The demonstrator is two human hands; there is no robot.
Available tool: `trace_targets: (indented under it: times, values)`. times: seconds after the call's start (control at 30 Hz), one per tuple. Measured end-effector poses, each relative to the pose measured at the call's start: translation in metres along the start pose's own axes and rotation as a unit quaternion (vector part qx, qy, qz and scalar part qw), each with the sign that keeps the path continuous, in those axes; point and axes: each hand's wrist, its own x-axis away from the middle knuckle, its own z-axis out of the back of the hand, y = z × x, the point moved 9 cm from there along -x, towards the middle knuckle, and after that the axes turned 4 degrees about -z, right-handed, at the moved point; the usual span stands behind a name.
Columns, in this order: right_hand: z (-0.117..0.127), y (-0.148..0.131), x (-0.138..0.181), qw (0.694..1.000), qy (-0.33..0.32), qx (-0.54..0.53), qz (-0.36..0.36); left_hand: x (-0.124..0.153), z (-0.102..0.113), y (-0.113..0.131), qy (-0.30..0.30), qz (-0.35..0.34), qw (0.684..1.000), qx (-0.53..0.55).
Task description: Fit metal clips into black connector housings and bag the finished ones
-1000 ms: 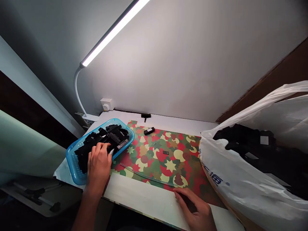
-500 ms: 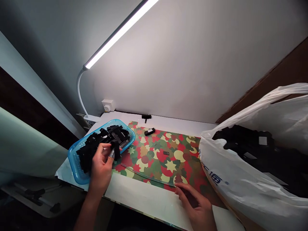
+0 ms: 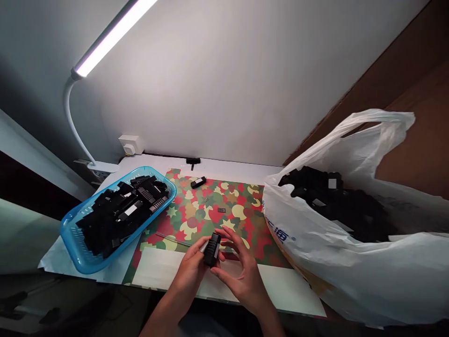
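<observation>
In the head view, I see the left hand point(image 3: 191, 267) with its fingers clamped on a small black case point(image 3: 212, 249), above the near part of the tabletop point(image 3: 238, 169). The right hand point(image 3: 247, 277) pinches the same case, fingers at its ends. A blue basket point(image 3: 84, 270) of black pieces point(image 3: 101, 220) stands left, a white bag point(image 3: 351, 271) right.

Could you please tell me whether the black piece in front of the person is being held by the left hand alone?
No, the left hand and the right hand both have fingers on the black piece.
</observation>
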Motion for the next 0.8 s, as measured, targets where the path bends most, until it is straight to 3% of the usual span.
trace_targets:
  times: [0.17,0.37,0.5,0.63,0.8]
  values:
    - [-0.002,-0.003,0.000,1.000,0.003,0.004,0.021,0.002,0.010,-0.004,0.031,-0.012,0.998,-0.056]
    - [0.001,0.007,-0.002,0.999,0.036,-0.011,0.002,0.012,-0.004,-0.016,-0.061,0.022,0.991,-0.121]
    - [0.003,0.024,-0.002,0.992,0.088,-0.088,-0.037,0.017,-0.008,-0.021,-0.049,0.044,0.989,-0.129]
    - [0.000,0.029,-0.004,0.984,0.105,-0.130,-0.055,0.019,-0.008,-0.018,-0.025,0.017,0.991,-0.132]
    - [-0.001,0.015,-0.005,0.987,0.094,-0.124,-0.028,0.019,-0.009,-0.016,-0.021,-0.027,0.990,-0.140]
